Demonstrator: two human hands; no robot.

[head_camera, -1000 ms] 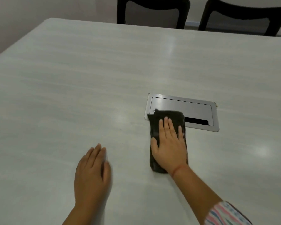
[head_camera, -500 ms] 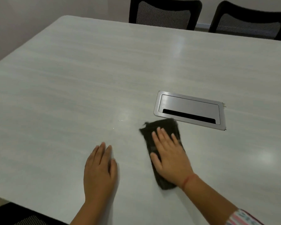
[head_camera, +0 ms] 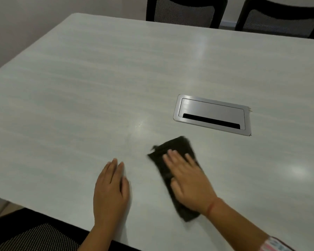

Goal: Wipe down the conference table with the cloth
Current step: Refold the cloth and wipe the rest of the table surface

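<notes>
At the lower left corner a dark chair seat [head_camera: 31,236] with a mesh weave pokes out from under the near edge of the desk [head_camera: 98,73], most of it cut off by the frame. The pale, wood-grained desk fills nearly the whole view, and its right side runs out of the picture. The left hand [head_camera: 111,194] lies flat on the bare surface, palm down, fingers together and released, holding nothing; its forearm leaves the frame at the bottom. Just to its right, apart from it, the dark cloth [head_camera: 172,147] lies folded into a long strip on the desk, angled from upper left to lower right. The right hand [head_camera: 188,182] presses flat on top of the cloth with fingers spread and extended, not clenched around it; the hand hides the middle of the cloth, so only its far end, its left edge and its near tip show. Both the hand and the cloth edges are smeared by motion blur. A red band circles the right wrist, and a striped sleeve [head_camera: 275,245] is cut off at the bottom right. Beyond the cloth, clear of it, a brushed-metal cable hatch [head_camera: 212,109] sits flush in the desk, its dark slot showing nothing inside. Along the top edge two black chair backs [head_camera: 185,11] are cropped.
</notes>
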